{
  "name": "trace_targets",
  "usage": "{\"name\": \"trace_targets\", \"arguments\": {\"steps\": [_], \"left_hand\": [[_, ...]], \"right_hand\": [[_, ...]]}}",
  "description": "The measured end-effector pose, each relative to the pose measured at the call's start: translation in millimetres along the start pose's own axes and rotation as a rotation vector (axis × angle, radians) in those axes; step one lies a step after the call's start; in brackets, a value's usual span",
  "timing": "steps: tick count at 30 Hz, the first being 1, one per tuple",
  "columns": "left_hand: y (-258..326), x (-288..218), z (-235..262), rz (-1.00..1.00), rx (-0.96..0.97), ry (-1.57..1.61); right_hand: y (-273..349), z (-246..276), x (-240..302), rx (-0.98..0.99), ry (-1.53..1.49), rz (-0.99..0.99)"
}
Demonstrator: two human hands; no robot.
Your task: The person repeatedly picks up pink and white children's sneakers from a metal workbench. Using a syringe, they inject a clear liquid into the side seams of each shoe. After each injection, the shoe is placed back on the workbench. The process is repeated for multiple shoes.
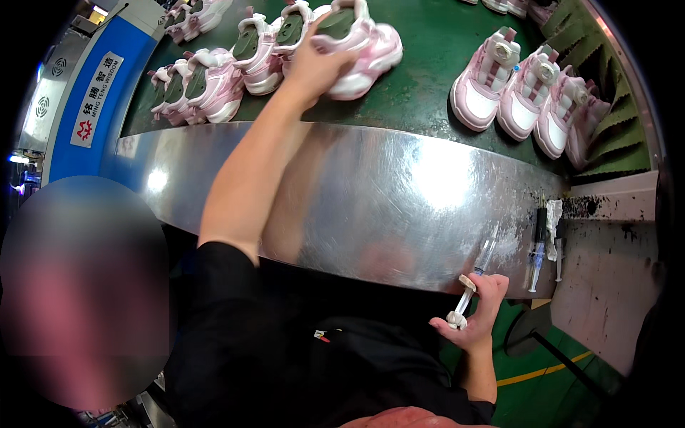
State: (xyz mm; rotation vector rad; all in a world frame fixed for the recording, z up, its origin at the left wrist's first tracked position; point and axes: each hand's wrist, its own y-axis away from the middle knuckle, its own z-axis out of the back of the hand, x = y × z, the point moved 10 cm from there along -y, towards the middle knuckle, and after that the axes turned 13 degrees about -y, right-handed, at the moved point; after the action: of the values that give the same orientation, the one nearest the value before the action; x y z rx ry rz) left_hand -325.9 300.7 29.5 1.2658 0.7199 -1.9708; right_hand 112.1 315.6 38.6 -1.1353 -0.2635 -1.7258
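A pink-and-white shoe (367, 60) is in my left hand (314, 71), which grips it by the heel side with fingers closed over it, above the green surface. The shoe is slightly blurred. At the front edge of the metal table my right hand (484, 310) holds a clear syringe (486, 253), its tip pointing away from me. White wrapping shows at its flange and plunger end. Left of my left hand stand several similar shoes (214, 89) with dark green insides.
A shiny metal ledge (342, 192) runs along the front of the green surface (421, 93). Several finished-looking pink shoes with dials (481, 85) stand at the right, beside green flaps (621, 135). More syringes (536, 250) lie at the ledge's right end. A blue machine panel (118, 64) stands left.
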Motion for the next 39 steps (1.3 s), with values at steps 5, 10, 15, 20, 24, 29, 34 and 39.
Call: {"name": "trace_targets", "arguments": {"steps": [5, 10, 15, 20, 24, 29, 34, 39], "left_hand": [[144.8, -39.8, 40.8, -0.150, 0.132, 0.053], [248.0, -25.4, 20.6, -0.144, 0.296, -0.143], [162.3, 10.1, 41.8, 0.042, 0.208, 0.131], [70.4, 60.2, 0.8, 0.199, 0.461, -0.099], [89.8, 25.0, -27.9, 0.170, 0.508, 0.033], [136.7, -35.3, -33.5, 0.110, 0.472, 0.778], [170.4, -35.0, -18.1, 0.089, 0.530, 1.028], [180.2, -33.6, -13.4, 0.153, 0.514, 0.860]], "right_hand": [[18.7, 10.7, -1.0, 0.034, -0.099, -0.043], [31.4, 22.9, -12.8, -0.001, -0.235, -0.169], [51.4, 34.7, -24.7, -0.238, -0.521, -0.350], [50.3, 28.3, -13.1, -0.053, -0.357, -0.352], [41.7, 25.6, 3.3, -0.068, -0.498, -0.325], [-4.1, 13.0, 31.5, 0.005, -0.912, -0.106], [-68.1, -5.5, 76.2, 0.100, -1.230, -0.099], [-101.1, -28.7, 106.9, 0.216, -1.488, -0.058]]}}
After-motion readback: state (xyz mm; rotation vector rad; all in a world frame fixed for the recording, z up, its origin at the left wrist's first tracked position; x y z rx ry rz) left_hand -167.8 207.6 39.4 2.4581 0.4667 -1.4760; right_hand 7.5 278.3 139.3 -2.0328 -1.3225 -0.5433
